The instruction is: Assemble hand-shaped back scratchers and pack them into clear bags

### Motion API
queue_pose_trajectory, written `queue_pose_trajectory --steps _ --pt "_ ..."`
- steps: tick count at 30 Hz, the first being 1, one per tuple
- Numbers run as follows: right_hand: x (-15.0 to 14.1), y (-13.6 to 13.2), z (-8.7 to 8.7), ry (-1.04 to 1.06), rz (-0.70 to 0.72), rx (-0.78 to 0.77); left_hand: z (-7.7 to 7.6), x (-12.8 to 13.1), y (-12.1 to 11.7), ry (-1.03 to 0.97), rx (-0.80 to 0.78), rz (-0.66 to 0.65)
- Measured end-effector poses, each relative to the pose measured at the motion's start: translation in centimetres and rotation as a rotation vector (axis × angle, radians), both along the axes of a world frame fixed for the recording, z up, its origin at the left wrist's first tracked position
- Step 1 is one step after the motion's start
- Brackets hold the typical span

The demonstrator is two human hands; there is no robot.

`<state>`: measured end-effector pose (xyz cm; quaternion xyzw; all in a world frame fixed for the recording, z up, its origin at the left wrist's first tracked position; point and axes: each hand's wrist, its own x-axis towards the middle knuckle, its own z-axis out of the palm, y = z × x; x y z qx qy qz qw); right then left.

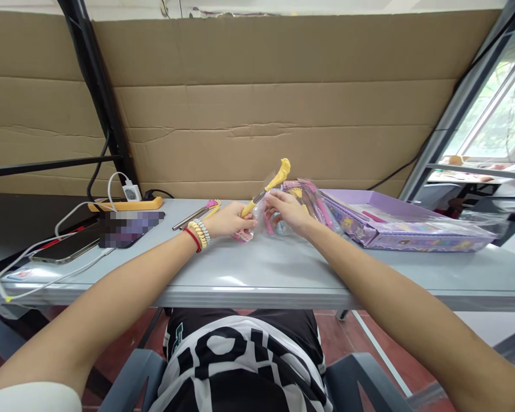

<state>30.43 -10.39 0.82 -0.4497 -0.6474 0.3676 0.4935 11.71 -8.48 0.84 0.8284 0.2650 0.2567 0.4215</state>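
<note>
My left hand (232, 220) is closed round the lower end of a yellow toy pen (269, 186) with a soft yellow topper, tilted up to the right. My right hand (288, 210) pinches a clear plastic wrapper (269, 224) at the pen's middle, with pink bits inside the wrapper. Both hands hover just above the grey table (257, 269). Beaded bracelets circle my left wrist.
A purple toy stationery box (407, 229) lies open at the right, with pink packets (311, 197) beside it. Another pen with a pink topper (197, 213) lies left of my hands. A phone (66, 247), cables and a yellow power strip (126, 204) sit far left. Cardboard lines the back.
</note>
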Motion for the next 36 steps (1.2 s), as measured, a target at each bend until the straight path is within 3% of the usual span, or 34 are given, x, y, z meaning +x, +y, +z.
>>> queue_pose_trajectory --steps 3,7,10,15,18,23,29,33,36 --pt "-0.1 -0.3 -0.3 0.045 0.002 0.117 -0.1 0.1 0.1 0.004 0.010 0.059" --pt "0.0 -0.4 -0.4 0.050 0.179 0.175 0.1 0.2 0.0 0.008 -0.001 0.064" --pt "0.0 -0.4 -0.3 0.005 0.236 0.149 0.2 0.2 -0.2 0.074 -0.030 0.024" --pt "0.0 -0.1 -0.2 -0.015 0.184 0.071 0.2 0.2 -0.5 0.140 0.051 -0.003" --pt "0.0 0.0 -0.2 0.026 0.175 0.034 0.4 0.1 -0.7 0.086 0.016 -0.042" --pt "0.3 0.0 -0.1 0.086 0.205 0.031 0.4 0.2 -0.4 -0.069 -0.098 0.057" --pt "0.6 0.0 0.0 0.053 0.207 -0.040 0.2 0.4 0.5 -0.258 -0.047 0.160" --pt "0.6 -0.2 0.0 0.027 0.249 -0.037 0.5 0.2 0.2 -0.234 -0.133 0.240" --pt "0.6 -0.4 0.1 -0.022 0.300 -0.013 0.6 0.0 0.0 -0.140 -0.119 0.172"
